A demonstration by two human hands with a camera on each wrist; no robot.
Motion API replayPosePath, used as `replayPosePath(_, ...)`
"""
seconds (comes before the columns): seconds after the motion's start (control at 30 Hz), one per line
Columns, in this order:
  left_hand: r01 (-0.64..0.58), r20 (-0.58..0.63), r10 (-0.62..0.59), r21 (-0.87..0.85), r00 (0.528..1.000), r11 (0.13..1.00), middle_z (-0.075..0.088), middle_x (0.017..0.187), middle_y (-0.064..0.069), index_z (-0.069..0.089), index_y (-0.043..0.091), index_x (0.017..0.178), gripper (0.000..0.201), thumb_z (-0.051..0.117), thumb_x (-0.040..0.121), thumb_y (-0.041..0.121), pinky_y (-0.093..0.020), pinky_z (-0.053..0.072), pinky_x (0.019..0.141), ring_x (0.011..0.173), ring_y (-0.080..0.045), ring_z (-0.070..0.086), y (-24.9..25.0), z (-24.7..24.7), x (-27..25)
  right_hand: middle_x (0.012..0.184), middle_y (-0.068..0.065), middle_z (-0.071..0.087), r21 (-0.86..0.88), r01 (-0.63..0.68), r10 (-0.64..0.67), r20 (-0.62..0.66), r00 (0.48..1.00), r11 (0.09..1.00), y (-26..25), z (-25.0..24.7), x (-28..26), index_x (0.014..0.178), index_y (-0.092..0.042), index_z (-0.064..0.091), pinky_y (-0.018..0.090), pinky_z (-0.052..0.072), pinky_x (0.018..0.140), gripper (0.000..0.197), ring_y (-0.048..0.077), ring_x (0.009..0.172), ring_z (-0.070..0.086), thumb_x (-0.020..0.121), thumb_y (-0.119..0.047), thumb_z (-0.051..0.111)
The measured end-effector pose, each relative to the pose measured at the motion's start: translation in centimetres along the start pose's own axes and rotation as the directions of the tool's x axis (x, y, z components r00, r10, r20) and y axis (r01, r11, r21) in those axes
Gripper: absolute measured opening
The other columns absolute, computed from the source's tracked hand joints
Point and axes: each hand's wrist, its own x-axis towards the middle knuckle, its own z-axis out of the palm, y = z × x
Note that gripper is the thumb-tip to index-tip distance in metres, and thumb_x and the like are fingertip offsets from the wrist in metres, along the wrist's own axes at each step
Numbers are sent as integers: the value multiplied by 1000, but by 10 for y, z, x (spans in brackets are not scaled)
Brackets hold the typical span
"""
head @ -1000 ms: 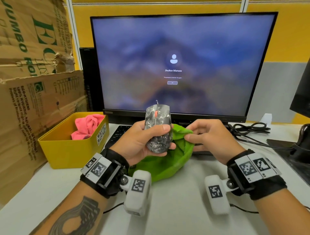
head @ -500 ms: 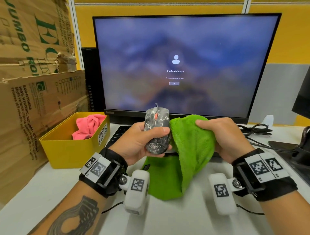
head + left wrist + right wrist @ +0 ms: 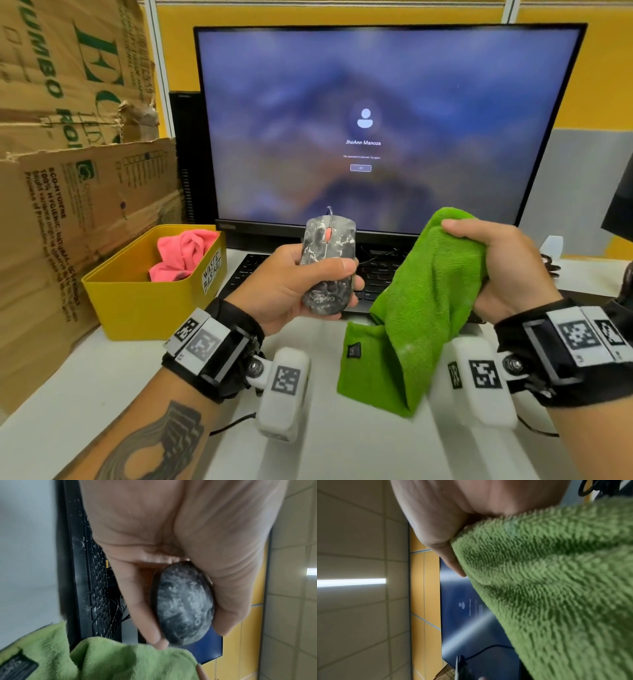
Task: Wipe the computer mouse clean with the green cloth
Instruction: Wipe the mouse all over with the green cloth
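Observation:
My left hand (image 3: 308, 284) grips a wired computer mouse (image 3: 327, 260) smeared with white-grey residue, held upright above the keyboard, thumb across its top. In the left wrist view the mouse (image 3: 183, 605) sits between thumb and fingers, its rear dusted white. My right hand (image 3: 493, 267) holds the green cloth (image 3: 421, 308) lifted off the desk, to the right of the mouse and apart from it; the cloth hangs down to the table. In the right wrist view the green cloth (image 3: 556, 588) fills most of the picture under my right hand's thumb.
A black keyboard (image 3: 373, 274) lies under the hands before a lit monitor (image 3: 376, 120). A yellow waste basket (image 3: 137, 298) with a pink cloth (image 3: 181, 253) stands at left beside cardboard boxes (image 3: 68, 171). Cables (image 3: 551, 267) lie at right.
My right hand has lifted the green cloth up and away to the right, off the mouse. The left hand keeps the mouse in about the same place.

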Motion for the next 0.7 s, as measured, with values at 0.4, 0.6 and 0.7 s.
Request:
replayPosePath(0.4, 50, -13, -49, 86, 999, 995, 78, 96, -12, 69, 17, 95, 3, 71, 93, 18, -28, 57, 57, 77, -25, 73, -4, 7, 1, 97, 22, 53, 1, 140, -138, 192, 972, 990, 17, 23, -15, 106, 2, 64, 49, 46, 77, 33, 36, 85, 54, 78, -15, 66)
replayPosePath(0.6, 70, -25, -68, 130, 997, 989, 78, 97, -12, 73, 19, 90, 5, 78, 90, 19, -28, 57, 59, 78, -25, 73, -6, 3, 3, 97, 27, 64, -44, 278, -265, 197, 944, 960, 17, 25, -17, 107, 6, 67, 57, 51, 84, 19, 39, 89, 62, 91, -3, 61)
replayPosePath(0.7, 80, -31, -76, 154, 997, 985, 79, 101, -18, 77, 15, 92, 20, 85, 75, 21, -26, 56, 58, 77, -23, 74, -6, 1, 4, 100, 16, 72, -143, 426, -385, 244, 890, 893, 22, 29, -17, 106, -12, 71, 56, 55, 89, 17, 35, 94, 68, 92, -6, 63)
